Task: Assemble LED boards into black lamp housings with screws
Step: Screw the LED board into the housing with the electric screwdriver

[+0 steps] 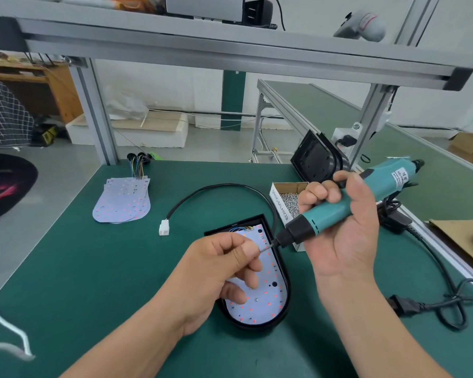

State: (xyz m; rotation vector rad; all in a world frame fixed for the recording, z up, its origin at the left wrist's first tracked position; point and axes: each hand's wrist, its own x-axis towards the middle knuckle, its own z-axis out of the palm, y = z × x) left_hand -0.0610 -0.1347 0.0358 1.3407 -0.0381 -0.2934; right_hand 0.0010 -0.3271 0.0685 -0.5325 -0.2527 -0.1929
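A black lamp housing [286, 304] lies flat on the green mat with a white LED board [265, 304] seated inside it. My right hand [344, 227] grips a teal electric screwdriver [336, 211], tilted down to the left, its bit over the board's upper part. My left hand [224, 271] hovers above the board, thumb and forefinger pinched at the tip of the bit; a screw there is too small to make out. A black cable with a white connector [164, 228] loops out from the housing's top.
An open cardboard box of screws [290, 199] stands just right of the housing. A stack of LED boards with wires [123, 200] lies at back left. Another black housing [316, 156] leans at back right. The screwdriver's power cord [448, 304] trails along the right edge.
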